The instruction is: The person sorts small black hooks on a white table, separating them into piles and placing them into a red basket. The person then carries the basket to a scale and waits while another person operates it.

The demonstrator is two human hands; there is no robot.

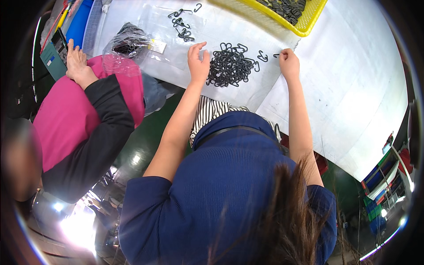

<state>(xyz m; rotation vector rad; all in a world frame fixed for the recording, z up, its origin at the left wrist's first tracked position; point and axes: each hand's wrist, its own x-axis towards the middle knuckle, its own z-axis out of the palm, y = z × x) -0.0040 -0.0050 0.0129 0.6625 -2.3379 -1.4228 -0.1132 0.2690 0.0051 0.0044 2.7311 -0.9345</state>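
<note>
a small dark hook (276,55) sits at the right hand (289,64), to the right of the main pile and over the white table (340,97). the thumb and fingertips of that hand are pressed together, pinching the hook by one end so that the other end pokes out to the left; a fingertip grip seems to suit so thin a piece.

the pile of black hooks (232,66) lies directly in front of the person, between the two hands, probably because both reach it easily there. the left hand (197,62) is just beside the pile's left edge, its fingers spread and loosely curved, with nothing visible in it; whether the thumb touches the pile cannot be told. a few loose hooks (263,56) lie between the pile and the right hand.

beyond the left hand, scattered hooks (181,26) lie on flat clear plastic, apart from the pile, perhaps to keep the two lots from mixing. the yellow basket (304,32) at the far edge holds many dark pieces like the hooks. a crumpled clear bag (143,44), near a co-worker, holds a dark bunch too wrapped up to make out.
</note>
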